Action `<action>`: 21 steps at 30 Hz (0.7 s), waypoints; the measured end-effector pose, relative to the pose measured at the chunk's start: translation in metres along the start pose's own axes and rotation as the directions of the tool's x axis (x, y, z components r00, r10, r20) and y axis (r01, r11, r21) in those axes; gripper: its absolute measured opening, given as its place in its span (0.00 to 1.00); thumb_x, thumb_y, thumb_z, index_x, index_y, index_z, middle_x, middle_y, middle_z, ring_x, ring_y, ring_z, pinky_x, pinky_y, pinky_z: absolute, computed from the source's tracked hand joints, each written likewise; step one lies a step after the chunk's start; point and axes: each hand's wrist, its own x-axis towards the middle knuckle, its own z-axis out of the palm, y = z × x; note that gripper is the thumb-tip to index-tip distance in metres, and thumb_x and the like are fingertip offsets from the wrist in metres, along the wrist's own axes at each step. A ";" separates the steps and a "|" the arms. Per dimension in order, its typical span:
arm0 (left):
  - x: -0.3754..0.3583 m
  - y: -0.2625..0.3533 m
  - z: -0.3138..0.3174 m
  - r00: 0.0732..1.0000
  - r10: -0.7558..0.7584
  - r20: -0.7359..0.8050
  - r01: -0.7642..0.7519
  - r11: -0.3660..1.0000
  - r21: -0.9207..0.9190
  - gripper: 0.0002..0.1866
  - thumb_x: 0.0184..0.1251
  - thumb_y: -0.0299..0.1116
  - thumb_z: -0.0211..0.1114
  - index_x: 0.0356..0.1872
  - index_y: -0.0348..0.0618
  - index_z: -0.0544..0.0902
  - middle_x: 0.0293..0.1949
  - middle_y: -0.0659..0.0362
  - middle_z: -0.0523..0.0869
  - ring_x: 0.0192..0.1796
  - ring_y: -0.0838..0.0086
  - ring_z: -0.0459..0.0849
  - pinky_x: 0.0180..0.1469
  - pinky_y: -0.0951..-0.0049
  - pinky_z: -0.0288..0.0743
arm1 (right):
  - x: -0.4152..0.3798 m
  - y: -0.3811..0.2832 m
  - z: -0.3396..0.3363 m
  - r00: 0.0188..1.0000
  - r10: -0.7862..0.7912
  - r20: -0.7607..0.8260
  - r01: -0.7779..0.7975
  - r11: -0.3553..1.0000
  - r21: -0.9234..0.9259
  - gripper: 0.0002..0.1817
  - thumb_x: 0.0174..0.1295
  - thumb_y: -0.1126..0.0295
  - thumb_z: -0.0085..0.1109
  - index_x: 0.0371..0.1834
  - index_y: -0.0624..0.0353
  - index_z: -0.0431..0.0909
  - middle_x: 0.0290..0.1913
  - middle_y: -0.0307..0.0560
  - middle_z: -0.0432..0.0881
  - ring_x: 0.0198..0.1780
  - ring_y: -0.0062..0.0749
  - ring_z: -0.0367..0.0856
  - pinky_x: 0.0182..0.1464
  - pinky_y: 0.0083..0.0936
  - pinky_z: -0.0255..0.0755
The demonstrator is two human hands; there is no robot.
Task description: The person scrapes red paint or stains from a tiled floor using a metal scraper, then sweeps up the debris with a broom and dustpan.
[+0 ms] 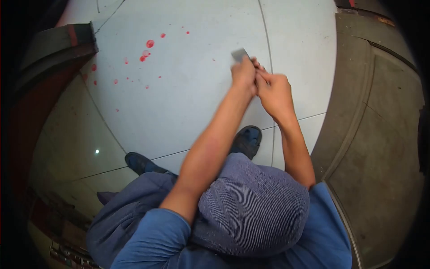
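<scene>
My left hand is closed around a small flat grey piece with a straight edge, which sticks out beyond the thumb. Its kind does not show, and the hand is slightly blurred. Pressed up against the left fingers, my right hand is also closed, thumb and fingers pinched together. What the right fingertips grip, if anything, is hidden between the two hands. Both hands are held out in front of my knees, over the pale tiled floor.
Red spots are scattered over the tiles at the upper left. A brown wooden panel runs along the right side. At the left stands a dark wooden piece with a reddish side. My shoes rest on the floor below my hands.
</scene>
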 end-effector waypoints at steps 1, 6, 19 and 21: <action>-0.007 -0.003 -0.005 0.999 -0.029 -0.035 0.028 0.999 -0.037 0.09 0.68 0.30 0.45 0.31 0.36 0.70 0.24 0.59 0.71 0.24 0.73 0.70 0.26 0.71 0.70 | 0.000 -0.004 -0.002 0.997 0.066 0.032 -0.066 0.998 -0.004 0.13 0.61 0.67 0.53 0.34 0.66 0.82 0.32 0.63 0.82 0.35 0.49 0.84 0.38 0.31 0.75; 0.025 0.042 0.024 0.982 0.178 0.056 -0.178 0.984 -0.014 0.09 0.68 0.30 0.47 0.32 0.35 0.70 0.23 0.59 0.71 0.25 0.73 0.71 0.26 0.72 0.70 | 0.050 -0.007 0.020 0.989 -0.136 -0.058 0.140 0.986 0.085 0.15 0.62 0.67 0.54 0.42 0.69 0.81 0.29 0.50 0.86 0.32 0.22 0.81 0.38 0.22 0.73; 0.004 0.095 -0.018 0.993 0.119 0.002 -0.116 0.971 -0.208 0.12 0.73 0.33 0.42 0.32 0.37 0.69 0.22 0.60 0.69 0.22 0.76 0.67 0.26 0.74 0.68 | 0.034 -0.067 0.047 0.973 -0.189 0.131 0.194 0.981 -0.023 0.13 0.61 0.66 0.53 0.42 0.61 0.82 0.36 0.64 0.81 0.41 0.57 0.81 0.44 0.31 0.75; -0.006 0.092 -0.027 0.998 0.041 -0.051 -0.054 0.958 -0.282 0.11 0.72 0.32 0.42 0.32 0.37 0.69 0.22 0.60 0.69 0.23 0.76 0.67 0.26 0.74 0.69 | 0.032 -0.071 0.057 0.969 -0.194 0.154 0.205 0.977 -0.060 0.13 0.60 0.66 0.55 0.43 0.61 0.82 0.36 0.65 0.81 0.42 0.55 0.82 0.45 0.31 0.75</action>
